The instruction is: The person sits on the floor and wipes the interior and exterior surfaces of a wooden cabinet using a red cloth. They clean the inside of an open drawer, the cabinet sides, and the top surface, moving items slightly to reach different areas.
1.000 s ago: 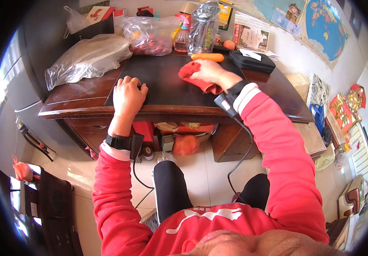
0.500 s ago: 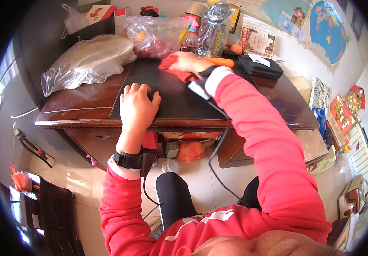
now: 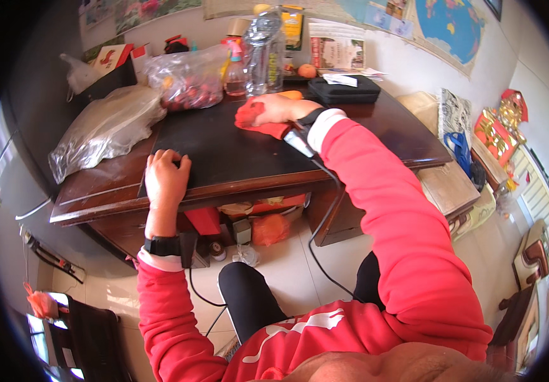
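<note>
My right hand (image 3: 275, 109) lies over a bunched red cloth (image 3: 249, 116), gripping it against the black desk mat (image 3: 223, 149). A dark band with a pale tag and a cable circles that wrist. Just behind the hand, part of a long orange carrot-like thing (image 3: 292, 95) shows. My left hand (image 3: 167, 178) rests on the mat's near left part by the front edge of the wooden desk (image 3: 408, 137). Its fingers are slightly bent and apart, with nothing in them. A black band sits on the left wrist too.
Along the back stand a clear bag of reddish fruit (image 3: 188, 89), a spray bottle (image 3: 234, 73), a tall clear plastic bottle (image 3: 265, 54) and a black case (image 3: 344, 90). A crumpled plastic bag (image 3: 105, 127) covers the left side. Cables hang from both wrists.
The view has shifted, so the desk sits lower and farther left. My right hand has drawn the red cloth nearer to me on the mat. My left hand stays by the edge.
</note>
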A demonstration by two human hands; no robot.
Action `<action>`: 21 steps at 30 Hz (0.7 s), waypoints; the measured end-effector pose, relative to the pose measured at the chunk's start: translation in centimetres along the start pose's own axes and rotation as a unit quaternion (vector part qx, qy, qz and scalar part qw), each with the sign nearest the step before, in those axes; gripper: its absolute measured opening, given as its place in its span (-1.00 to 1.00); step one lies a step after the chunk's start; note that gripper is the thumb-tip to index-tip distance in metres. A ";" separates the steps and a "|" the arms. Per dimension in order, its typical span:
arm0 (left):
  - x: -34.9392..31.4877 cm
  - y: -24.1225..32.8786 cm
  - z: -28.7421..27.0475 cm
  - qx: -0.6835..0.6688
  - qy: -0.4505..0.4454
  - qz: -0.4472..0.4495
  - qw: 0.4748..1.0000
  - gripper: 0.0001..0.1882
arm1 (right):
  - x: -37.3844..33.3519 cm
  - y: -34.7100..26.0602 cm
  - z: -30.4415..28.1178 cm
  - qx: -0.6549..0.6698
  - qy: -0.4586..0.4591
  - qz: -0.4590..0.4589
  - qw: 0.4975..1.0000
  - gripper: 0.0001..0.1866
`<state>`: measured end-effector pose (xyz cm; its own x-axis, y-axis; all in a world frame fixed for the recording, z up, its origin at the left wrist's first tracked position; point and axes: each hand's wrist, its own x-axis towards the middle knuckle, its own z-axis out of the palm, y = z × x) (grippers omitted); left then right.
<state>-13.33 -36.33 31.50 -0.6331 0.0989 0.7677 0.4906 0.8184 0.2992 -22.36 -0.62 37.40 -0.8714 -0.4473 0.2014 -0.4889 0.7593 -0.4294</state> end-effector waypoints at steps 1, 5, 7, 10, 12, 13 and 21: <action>-0.1 0.0 0.0 -0.004 0.001 0.004 1.000 -0.77 | -3.2 1.3 -1.6 0.046 0.013 -0.041 0.998 -0.42; -0.1 0.4 -0.1 0.016 -0.012 0.011 1.000 -0.79 | -14.8 8.1 -8.3 0.013 0.053 0.126 0.991 -0.41; -0.1 0.7 -0.2 0.023 -0.011 0.023 0.999 -0.80 | -20.7 12.7 -11.4 0.027 0.113 0.205 0.972 -0.38; 0.0 1.0 -0.1 0.042 -0.030 0.015 0.999 -0.81 | -27.5 19.6 -15.1 -0.113 0.197 0.434 0.872 -0.36; 0.0 1.0 -0.1 0.040 -0.035 0.010 0.999 -0.81 | -28.7 23.1 -15.7 -0.212 0.225 0.493 0.813 -0.38; 0.0 1.0 0.0 0.042 -0.034 0.007 0.999 -0.81 | -28.9 24.0 -15.7 -0.261 0.230 0.531 0.772 -0.39; 0.2 0.2 0.5 0.072 -0.044 0.022 0.996 -0.82 | -22.9 6.2 -6.2 -0.004 0.117 0.104 0.988 -0.61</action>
<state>-13.65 -35.85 31.37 -0.6667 0.1809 0.7230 0.4320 0.8843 0.1771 -5.64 17.22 35.57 -0.9376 -0.1602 0.3087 -0.2982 0.8273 -0.4761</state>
